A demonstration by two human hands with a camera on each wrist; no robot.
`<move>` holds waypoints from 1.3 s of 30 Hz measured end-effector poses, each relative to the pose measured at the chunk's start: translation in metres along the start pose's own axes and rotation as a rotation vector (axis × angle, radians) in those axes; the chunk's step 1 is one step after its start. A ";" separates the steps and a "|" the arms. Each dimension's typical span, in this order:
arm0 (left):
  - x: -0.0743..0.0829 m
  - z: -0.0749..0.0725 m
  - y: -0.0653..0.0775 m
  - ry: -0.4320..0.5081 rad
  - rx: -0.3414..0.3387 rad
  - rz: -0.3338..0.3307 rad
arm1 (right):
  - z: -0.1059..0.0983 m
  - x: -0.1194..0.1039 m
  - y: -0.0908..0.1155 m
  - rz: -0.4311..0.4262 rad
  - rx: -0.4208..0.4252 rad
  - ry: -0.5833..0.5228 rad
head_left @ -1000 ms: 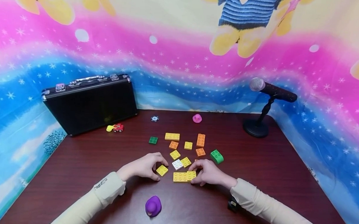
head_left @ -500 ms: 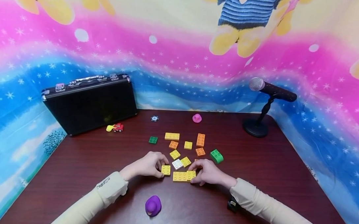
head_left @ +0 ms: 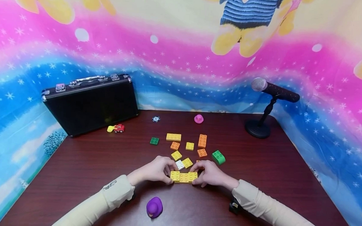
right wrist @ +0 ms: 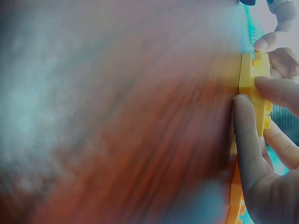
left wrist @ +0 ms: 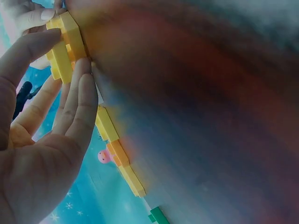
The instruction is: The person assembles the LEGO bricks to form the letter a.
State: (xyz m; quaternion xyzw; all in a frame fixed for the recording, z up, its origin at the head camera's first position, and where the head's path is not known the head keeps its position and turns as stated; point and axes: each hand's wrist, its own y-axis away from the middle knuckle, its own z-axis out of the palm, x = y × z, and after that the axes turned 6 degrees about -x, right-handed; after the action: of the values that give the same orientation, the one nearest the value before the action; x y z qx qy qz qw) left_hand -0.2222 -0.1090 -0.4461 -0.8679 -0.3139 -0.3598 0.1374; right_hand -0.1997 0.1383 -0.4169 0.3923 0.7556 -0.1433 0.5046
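My left hand (head_left: 155,169) pinches a square yellow brick (head_left: 174,175) over the left end of a longer yellow brick (head_left: 183,177). On that brick's right end sits another square yellow brick (head_left: 192,176), gripped by my right hand (head_left: 212,174) between thumb and fingers. The longer brick's middle studs show between the two. In the left wrist view, thumb and fingers flank the left square brick (left wrist: 60,64), which overhangs the longer one. The right wrist view has fingertips at the sides of the right square brick (right wrist: 258,112). A white brick (head_left: 180,165) lies just behind, partly hidden by the left fingers.
Behind lie several yellow, orange and green bricks, among them a curved green one (head_left: 218,157). A purple rubber duck (head_left: 154,207) is nearest me. Farther back are a toy car (head_left: 119,128), a poker chip (head_left: 156,119), a pink duck (head_left: 198,119), a black case (head_left: 92,106) and a microphone (head_left: 279,92).
My left hand has moved right with its square yellow brick, turning it straight and bringing it onto the longer brick's left end. The right hand has stayed in place.
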 end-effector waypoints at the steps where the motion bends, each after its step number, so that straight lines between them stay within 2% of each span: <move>1: 0.000 0.000 0.000 -0.010 -0.001 0.000 | 0.000 -0.001 0.000 -0.003 0.003 0.002; 11: 0.001 0.000 0.000 -0.025 0.000 0.011 | 0.001 -0.002 0.001 -0.008 0.004 -0.007; 25: 0.002 0.001 -0.003 -0.111 0.008 0.001 | 0.002 -0.002 0.001 -0.009 0.006 -0.011; 35: 0.008 -0.002 -0.008 -0.080 -0.038 -0.043 | 0.001 -0.001 0.002 -0.014 0.020 0.005; 39: 0.006 -0.001 -0.006 -0.086 -0.044 -0.031 | 0.002 -0.002 0.002 -0.009 0.014 0.000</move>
State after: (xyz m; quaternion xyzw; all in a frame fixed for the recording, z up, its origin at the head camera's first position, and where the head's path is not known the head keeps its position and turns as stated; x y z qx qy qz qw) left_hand -0.2235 -0.1022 -0.4410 -0.8803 -0.3248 -0.3311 0.0993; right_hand -0.1971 0.1376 -0.4160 0.3924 0.7564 -0.1508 0.5011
